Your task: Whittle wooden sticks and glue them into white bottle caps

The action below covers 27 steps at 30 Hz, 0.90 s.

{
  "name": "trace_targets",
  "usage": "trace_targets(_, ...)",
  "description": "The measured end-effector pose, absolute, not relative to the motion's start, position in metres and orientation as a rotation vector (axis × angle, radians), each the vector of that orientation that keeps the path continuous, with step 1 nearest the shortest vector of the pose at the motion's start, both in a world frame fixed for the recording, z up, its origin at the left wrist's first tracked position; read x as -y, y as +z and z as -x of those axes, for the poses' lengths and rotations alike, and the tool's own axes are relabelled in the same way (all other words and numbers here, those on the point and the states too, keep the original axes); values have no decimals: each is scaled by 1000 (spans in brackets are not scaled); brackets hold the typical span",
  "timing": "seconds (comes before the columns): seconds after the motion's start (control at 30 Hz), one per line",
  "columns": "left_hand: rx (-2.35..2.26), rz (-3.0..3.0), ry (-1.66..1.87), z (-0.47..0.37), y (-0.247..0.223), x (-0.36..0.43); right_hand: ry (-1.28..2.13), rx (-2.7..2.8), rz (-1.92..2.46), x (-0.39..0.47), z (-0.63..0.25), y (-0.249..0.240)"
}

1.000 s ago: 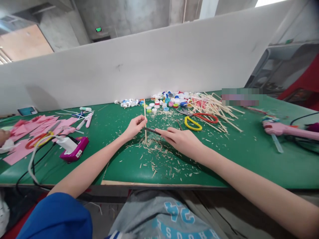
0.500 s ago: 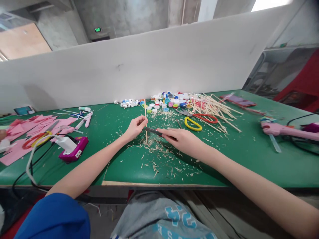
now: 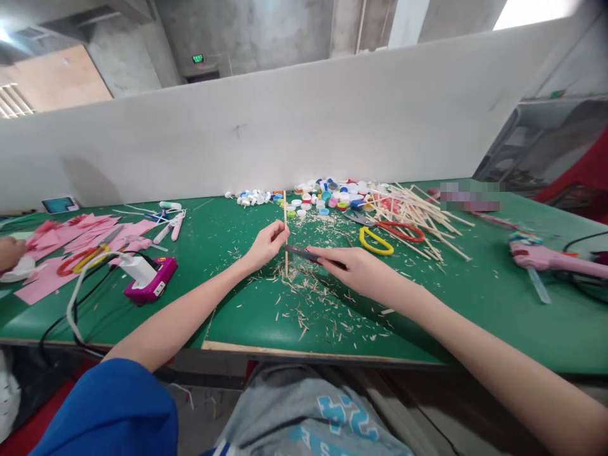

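Observation:
In my left hand [image 3: 266, 248] a thin wooden stick [image 3: 286, 263] is pinched, standing nearly upright with its lower end at the table. My right hand [image 3: 349, 265] is closed around a dark, narrow knife [image 3: 304, 253]. The blade meets the stick just below my left fingers. Pale wood shavings [image 3: 308, 304] lie scattered on the green table under and around both hands. Past my right hand rest scissors [image 3: 377, 240] with one yellow and one red handle, beside a loose pile of wooden sticks [image 3: 422, 218].
Colourful bottle caps [image 3: 327, 196] are heaped by the white partition [image 3: 266, 126]. To the left are a purple power socket [image 3: 151, 282] with cables, pink paper [image 3: 45, 278] and a second pair of scissors [image 3: 85, 258]. Another person's hand [image 3: 10, 252] is at the far left. A pink glue gun [image 3: 546, 253] lies right.
The view has shifted slightly, so everything appears a little further right. Both hands keep their hold, the blade still against the stick. The other person's hand shows more at the left.

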<state>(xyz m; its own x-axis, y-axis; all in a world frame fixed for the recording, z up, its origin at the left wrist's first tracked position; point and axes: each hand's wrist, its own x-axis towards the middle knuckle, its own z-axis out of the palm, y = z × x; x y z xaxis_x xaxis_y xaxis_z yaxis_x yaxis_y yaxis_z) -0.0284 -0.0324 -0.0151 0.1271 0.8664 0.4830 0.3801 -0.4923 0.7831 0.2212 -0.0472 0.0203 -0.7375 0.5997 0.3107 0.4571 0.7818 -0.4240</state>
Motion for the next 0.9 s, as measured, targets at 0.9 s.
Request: trace_targets(0.9, -1184, -1957, 1374, 25, -9, 37, 446, 2603, 830, 52, -225, 20)
